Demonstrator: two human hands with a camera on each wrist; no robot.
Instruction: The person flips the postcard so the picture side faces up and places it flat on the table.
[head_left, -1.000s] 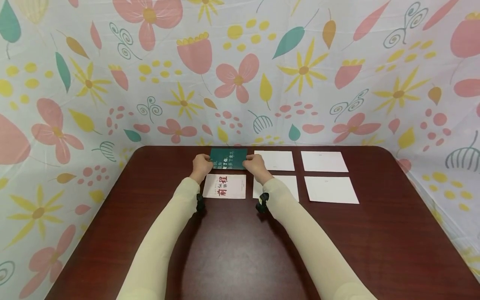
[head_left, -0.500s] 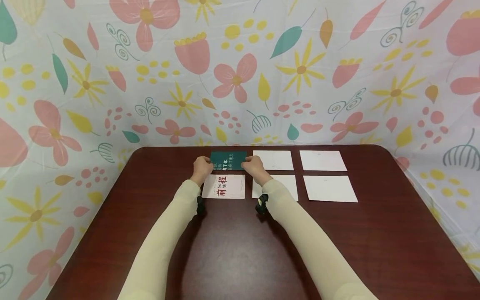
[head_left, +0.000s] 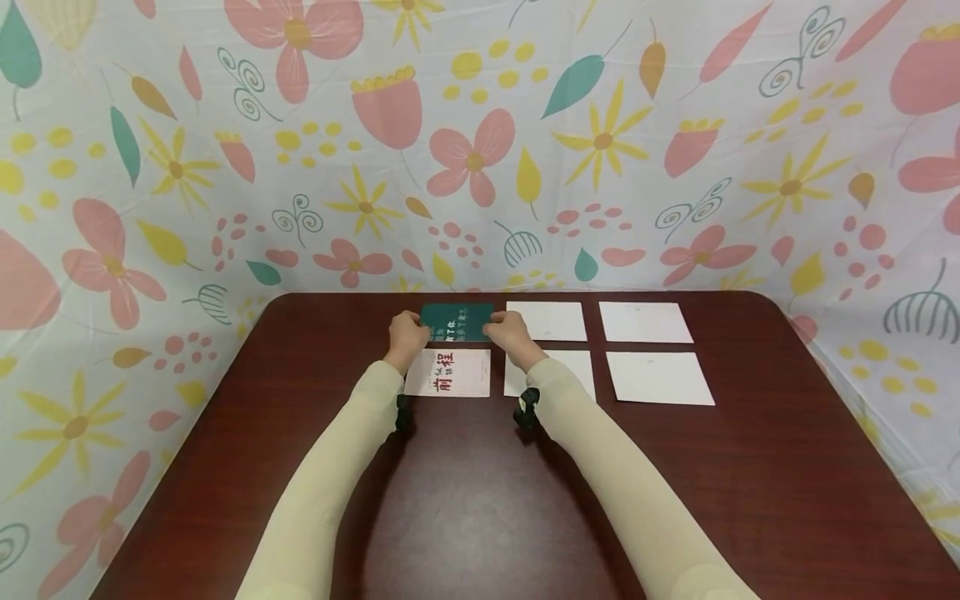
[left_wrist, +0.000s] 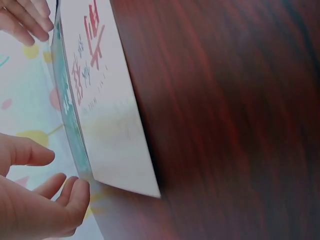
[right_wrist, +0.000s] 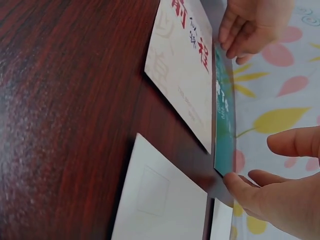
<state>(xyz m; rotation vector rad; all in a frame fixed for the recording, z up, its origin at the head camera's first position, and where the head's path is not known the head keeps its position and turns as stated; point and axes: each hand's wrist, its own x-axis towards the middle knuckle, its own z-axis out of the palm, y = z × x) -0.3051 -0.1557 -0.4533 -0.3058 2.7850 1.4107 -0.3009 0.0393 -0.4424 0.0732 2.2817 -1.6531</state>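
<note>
A dark green postcard (head_left: pixel 459 322) with pale lettering lies at the back left of the table. At its left edge is my left hand (head_left: pixel 407 337); in the left wrist view its thumb stands apart from the bent fingers, with fingertips (left_wrist: pixel 82 187) close by the card's corner. My right hand (head_left: pixel 513 336) is at the other end. Seen from the right wrist, its thumb is also spread away, while the fingertips (right_wrist: pixel 231 180) meet the green card's corner. Directly in front lies a white postcard with red characters (head_left: pixel 450 373), partly overlapped by my left hand.
To the right, several blank-faced white cards lie in two rows: a back one (head_left: pixel 555 321), a front one (head_left: pixel 566 375) partly behind my right arm, and a far-right pair (head_left: pixel 647 322). A flowered cloth (head_left: pixel 480 167) hangs behind the table's back edge.
The green postcard has shifted slightly toward me and now lies about level with the back row. My left hand has edged a little to the right; the right hand has hardly moved.
</note>
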